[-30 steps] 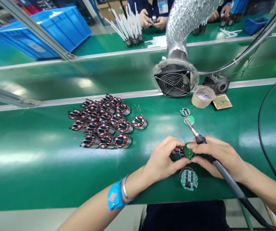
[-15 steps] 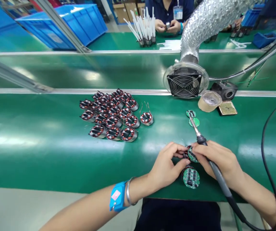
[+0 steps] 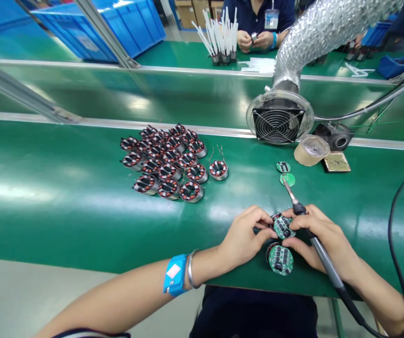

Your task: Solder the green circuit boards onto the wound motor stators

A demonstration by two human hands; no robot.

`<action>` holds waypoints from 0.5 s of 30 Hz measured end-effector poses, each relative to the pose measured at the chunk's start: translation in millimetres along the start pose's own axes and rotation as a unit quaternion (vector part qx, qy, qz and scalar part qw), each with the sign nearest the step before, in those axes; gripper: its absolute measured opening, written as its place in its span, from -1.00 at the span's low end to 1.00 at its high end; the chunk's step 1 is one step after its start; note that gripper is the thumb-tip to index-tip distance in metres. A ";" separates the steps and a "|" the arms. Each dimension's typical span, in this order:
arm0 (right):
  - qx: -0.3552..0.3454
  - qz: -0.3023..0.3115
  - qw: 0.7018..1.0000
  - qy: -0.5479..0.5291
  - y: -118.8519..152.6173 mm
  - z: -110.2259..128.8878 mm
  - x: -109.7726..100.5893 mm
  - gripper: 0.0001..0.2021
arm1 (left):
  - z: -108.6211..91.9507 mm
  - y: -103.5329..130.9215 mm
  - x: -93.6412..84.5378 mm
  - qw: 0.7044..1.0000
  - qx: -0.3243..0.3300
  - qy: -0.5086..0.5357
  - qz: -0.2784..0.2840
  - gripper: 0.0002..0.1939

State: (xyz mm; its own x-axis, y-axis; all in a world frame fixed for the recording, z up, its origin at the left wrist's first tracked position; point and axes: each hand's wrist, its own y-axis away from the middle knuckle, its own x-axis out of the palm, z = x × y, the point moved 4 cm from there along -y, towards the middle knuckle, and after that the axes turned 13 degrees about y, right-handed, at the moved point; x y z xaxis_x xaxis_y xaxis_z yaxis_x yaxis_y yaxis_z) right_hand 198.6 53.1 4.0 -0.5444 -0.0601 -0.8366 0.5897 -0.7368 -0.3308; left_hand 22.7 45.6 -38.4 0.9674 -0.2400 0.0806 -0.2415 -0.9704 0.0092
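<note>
Standing on the counter [image 3: 64,197] at left: a close cluster of wound cores [image 3: 168,171], probably grouped to sit off the working patch but within reach. Lone core [image 3: 219,177] just right of them, thin leads upright. Left hand [image 3: 246,234]: narrow grip on the left side of a round board [image 3: 283,227] with a wound core behind, apparently to steady it. That board sits between both hands, component side showing; second board [image 3: 281,260] just nearer the person, similarly tilted. Beyond: populated disc [image 3: 283,167] and plain green disc [image 3: 289,179]. Fan [image 3: 278,126] faces this patch, presumably for fumes. Right hand [image 3: 323,234]: narrow grip at the board's right edge, soldering iron [image 3: 323,259] lying across the same hand, tip pointing away, likely leaving fingertips usable. Tip overlaps the plain disc; contact cannot be told. Behind, rightward: cream round container [image 3: 309,154], then yellowish pad [image 3: 337,162], seemingly parked out of the hands' way.
</note>
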 end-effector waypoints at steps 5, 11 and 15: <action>0.013 0.021 0.999 -0.028 4.3 -6.1 0.5 -0.71 | -1.3 0.5 0.4 0.999 0.024 -0.036 0.008 -0.88; 0.061 -0.048 0.997 -0.026 9.8 -7.3 6.6 -0.66 | 1.6 -2.2 -1.1 0.998 0.037 -0.041 0.020 -0.89; 0.075 -0.088 0.993 -0.001 12.0 -2.1 7.1 -0.69 | 1.7 -2.8 -1.1 0.998 0.031 -0.048 0.031 -0.88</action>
State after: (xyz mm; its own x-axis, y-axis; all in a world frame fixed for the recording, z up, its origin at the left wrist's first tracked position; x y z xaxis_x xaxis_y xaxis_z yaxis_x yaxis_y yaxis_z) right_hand 203.0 45.3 -6.9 -0.6320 0.0770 -0.7711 0.3900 -0.8282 -0.4024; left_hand 22.5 48.6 -40.3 0.9540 -0.2993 -0.0175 -0.2998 -0.9525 -0.0542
